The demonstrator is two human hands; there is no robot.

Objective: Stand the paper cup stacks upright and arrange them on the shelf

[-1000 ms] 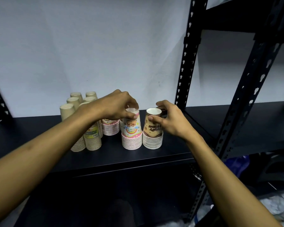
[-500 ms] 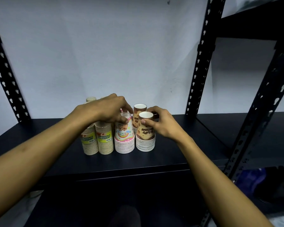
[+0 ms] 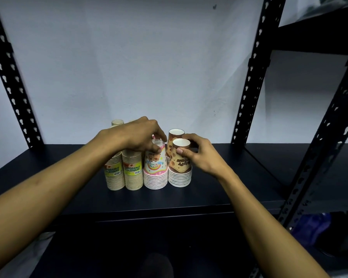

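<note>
- Head view: pale wall [image 3: 149, 67] fills the back; black slotted uprights [image 3: 251, 77] of a metal rack stand left and right, with a second rack bay off to the right.
- Black shelf [image 3: 219, 187], matte and dark, runs across the middle of the view; light is dim. Below its front edge all is in shadow.
- Cup stacks sit in a tight cluster at mid-shelf, left of centre, all upright with long axis vertical, mouths down, bases up.
- Front row, left to right, each touching or just beside its neighbour: two beige stacks with yellow labels [image 3: 132, 173], a pink-and-white birthday stack [image 3: 155, 173], a brown printed stack [image 3: 179, 171].
- Behind the brown one stands a second brown stack [image 3: 175, 135], its white base showing. A plain beige stack [image 3: 117, 123] peeks out at the back left; more behind the hand cannot be made out.
- Left hand [image 3: 133, 137] reaches over the beige stacks, palm down, fingers curled, fingertips pinching the top of the pink birthday stack.
- Right hand [image 3: 197, 155] grips the front brown stack near its top: thumb [image 3: 182, 151] pressed on the near face, fingers wrapped round the far side, narrow grasp.
- Both stacks rest on the shelf while held.
- Blue object [image 3: 309, 227] low at right, below the shelf, too dark to identify.
</note>
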